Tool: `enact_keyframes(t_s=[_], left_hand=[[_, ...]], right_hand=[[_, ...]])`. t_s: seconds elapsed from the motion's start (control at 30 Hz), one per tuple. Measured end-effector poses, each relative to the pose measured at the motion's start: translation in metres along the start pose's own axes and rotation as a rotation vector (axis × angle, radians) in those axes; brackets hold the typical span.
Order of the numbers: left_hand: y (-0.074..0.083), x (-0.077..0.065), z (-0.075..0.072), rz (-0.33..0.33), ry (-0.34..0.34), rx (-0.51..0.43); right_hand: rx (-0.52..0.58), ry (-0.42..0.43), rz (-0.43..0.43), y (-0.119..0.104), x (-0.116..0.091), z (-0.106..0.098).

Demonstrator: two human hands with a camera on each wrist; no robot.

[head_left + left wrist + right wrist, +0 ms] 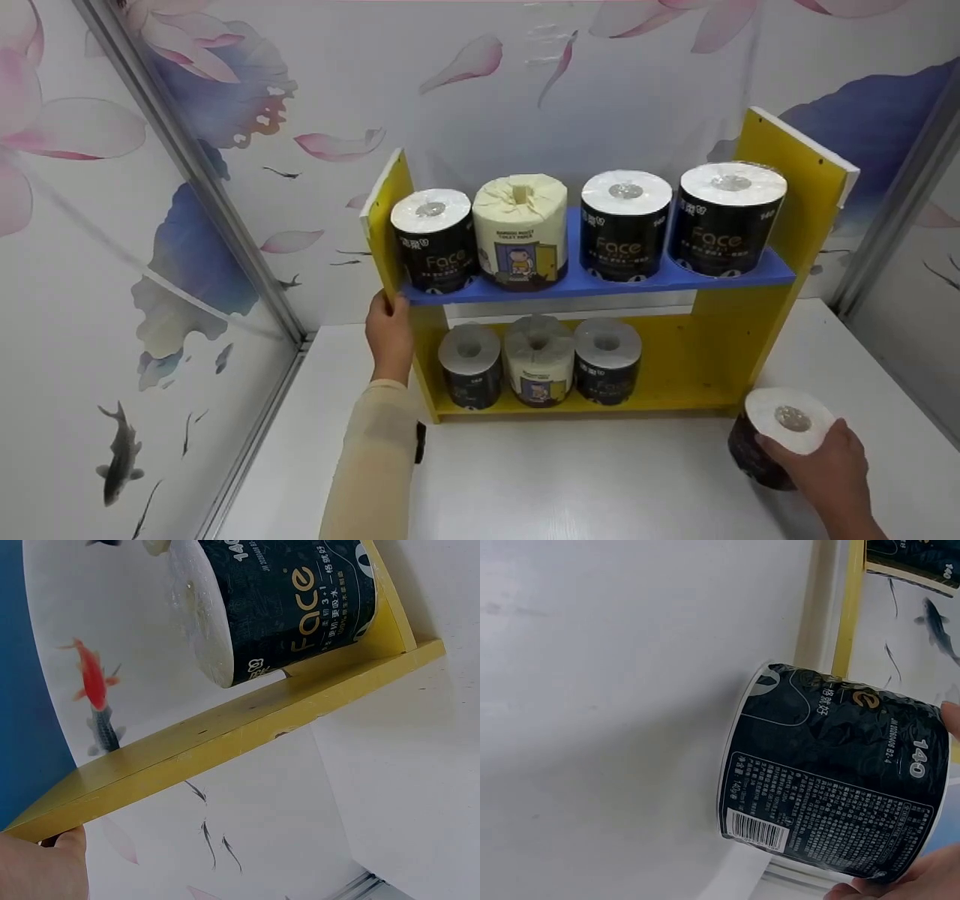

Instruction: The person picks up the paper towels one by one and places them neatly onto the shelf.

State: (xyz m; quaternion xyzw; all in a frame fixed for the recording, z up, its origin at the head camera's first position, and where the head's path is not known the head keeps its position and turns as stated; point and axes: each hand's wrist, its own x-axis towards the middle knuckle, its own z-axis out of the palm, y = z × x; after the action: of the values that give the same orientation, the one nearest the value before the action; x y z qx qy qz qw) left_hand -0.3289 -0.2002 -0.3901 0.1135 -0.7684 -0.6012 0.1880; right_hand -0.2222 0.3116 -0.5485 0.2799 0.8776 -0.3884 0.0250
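Note:
My right hand (pixel 834 471) grips a black-wrapped toilet roll (pixel 757 454), thumb and fingers spread around its upper part, in front of the shelf's right end. The right wrist view shows the same toilet roll (pixel 832 772) side on, barcode visible, with fingers (pixel 922 874) at its upper end. My left hand (pixel 391 341) holds the left side panel of a yellow-and-blue two-tier shelf (pixel 600 289) near the blue board. In the left wrist view that hand (pixel 45 862) meets the panel's edge (pixel 172 765); most of its fingers are hidden.
Three black-wrapped rolls (pixel 626 232) and one cream roll (pixel 521 240) stand on the blue tier. On the yellow lower tier (pixel 682 360) are two black rolls (pixel 471 375) and a cream roll (pixel 538 371), grouped left. Behind the white table (pixel 562 480) is a patterned wall (pixel 480 135).

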Motion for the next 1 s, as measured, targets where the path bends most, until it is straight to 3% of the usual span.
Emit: enact_keyframes(t_s=[0.37, 0.77, 1.0], left_hand=[[-0.0004, 0.0006, 0.0011, 0.013, 0.018, 0.007], [-0.0014, 0.0018, 0.0013, 0.001, 0.026, 0.007], [-0.002, 0.0027, 0.0008, -0.008, 0.019, 0.004]], right_hand=[[0.064, 0.027, -0.025, -0.0004, -0.0006, 0.007], [0.064, 0.097, -0.128, 0.0036, 0.0007, 0.0079], [0.041, 0.054, -0.103, 0.0082, 0.003, 0.0062]])
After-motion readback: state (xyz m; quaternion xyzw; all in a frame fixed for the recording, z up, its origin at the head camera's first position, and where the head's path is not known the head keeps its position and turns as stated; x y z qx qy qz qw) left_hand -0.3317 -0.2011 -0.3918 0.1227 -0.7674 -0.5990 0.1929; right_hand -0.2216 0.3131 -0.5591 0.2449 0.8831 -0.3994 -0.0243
